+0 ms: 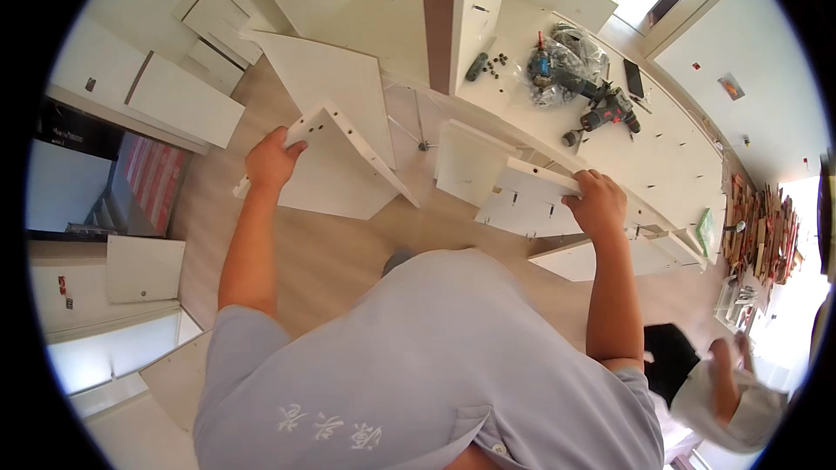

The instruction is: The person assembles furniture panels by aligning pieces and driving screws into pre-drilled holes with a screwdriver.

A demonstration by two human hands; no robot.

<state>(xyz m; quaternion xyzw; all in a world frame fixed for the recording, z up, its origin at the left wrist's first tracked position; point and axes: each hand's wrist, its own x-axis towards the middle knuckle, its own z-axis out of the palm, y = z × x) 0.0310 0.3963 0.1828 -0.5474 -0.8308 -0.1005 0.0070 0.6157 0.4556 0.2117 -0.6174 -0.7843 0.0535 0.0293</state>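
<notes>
My left hand (273, 159) is closed on the edge of a white furniture panel (344, 174), tilted, with small dark holes along its narrow edges. To the right, my right hand (599, 200) grips the end of a second white panel (529, 202), whose face carries several short dark fittings. The two panels are apart. Behind the left one leans another white board (335, 78). Between the held panels stands a smaller white board (473, 161). My fingertips behind the panels are partly hidden.
A white surface at the back right bears a red-black cordless drill (611, 113), a blue power tool (542, 65), a clear plastic bag (579, 52), a black phone (633, 78) and loose small parts. Another person (727, 392) is at the lower right. Wood strips (759, 231) are stacked at far right.
</notes>
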